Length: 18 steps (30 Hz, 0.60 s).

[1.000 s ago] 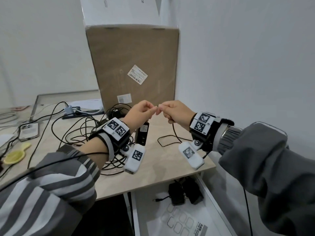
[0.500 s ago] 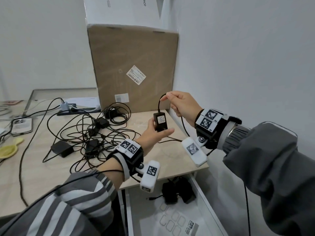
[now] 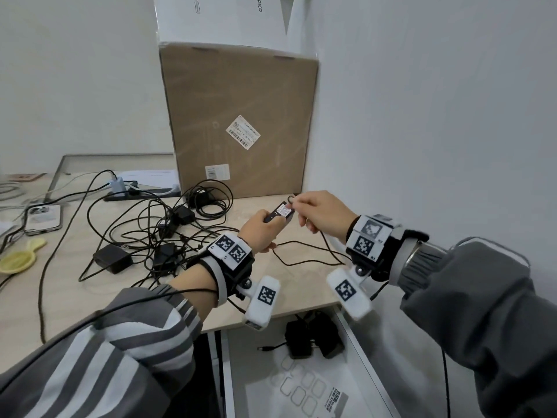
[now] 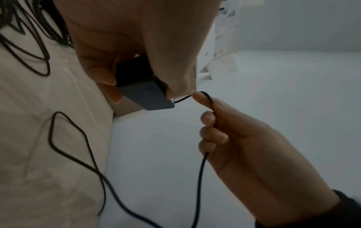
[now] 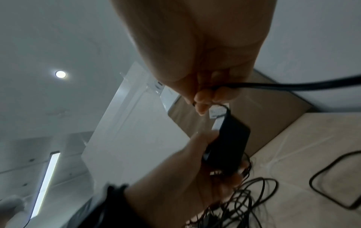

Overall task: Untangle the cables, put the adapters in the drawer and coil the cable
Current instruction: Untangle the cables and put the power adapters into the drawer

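My left hand (image 3: 261, 229) grips a black adapter (image 3: 278, 214) with a white label, held above the table near the right corner. The left wrist view shows its dark body (image 4: 145, 94) between my fingers. My right hand (image 3: 316, 214) pinches the adapter's thin black cable (image 4: 203, 155) close to where it leaves the adapter, with a small loop at the fingertips. The cable (image 3: 304, 251) hangs down and lies in a loop on the table. A tangle of black cables and several adapters (image 3: 156, 233) lies to the left. Two black adapters (image 3: 313, 334) lie in the open drawer (image 3: 358, 351) below.
A big cardboard box (image 3: 241, 122) stands at the back against the right wall. A phone (image 3: 43, 218), a power strip (image 3: 126, 191) and a yellow object (image 3: 18, 257) are on the left side of the wooden table (image 3: 301, 294).
My left hand went from palm-up under the adapter to gripping it. The adapter tipped from upright to lying slanted. My right hand came down close to it, still pinching the cable.
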Each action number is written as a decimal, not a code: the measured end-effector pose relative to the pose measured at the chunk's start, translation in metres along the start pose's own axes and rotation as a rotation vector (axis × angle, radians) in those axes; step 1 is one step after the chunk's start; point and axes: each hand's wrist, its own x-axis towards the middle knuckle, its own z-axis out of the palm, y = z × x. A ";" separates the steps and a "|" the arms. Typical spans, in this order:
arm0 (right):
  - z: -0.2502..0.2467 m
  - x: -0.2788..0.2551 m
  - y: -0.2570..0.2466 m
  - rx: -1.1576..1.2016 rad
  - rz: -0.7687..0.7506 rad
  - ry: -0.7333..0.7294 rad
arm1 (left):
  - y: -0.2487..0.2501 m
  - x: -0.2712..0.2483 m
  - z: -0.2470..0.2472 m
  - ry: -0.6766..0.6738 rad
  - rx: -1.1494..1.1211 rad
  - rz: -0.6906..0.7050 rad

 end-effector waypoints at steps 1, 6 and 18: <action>0.007 -0.001 0.000 -0.028 -0.006 -0.010 | 0.001 -0.001 0.002 -0.017 -0.038 -0.016; 0.017 -0.005 0.003 0.044 0.023 0.055 | 0.011 -0.008 -0.003 -0.182 -0.596 -0.203; 0.012 -0.012 0.008 -0.052 -0.036 -0.146 | 0.025 -0.021 -0.009 -0.239 -0.436 0.011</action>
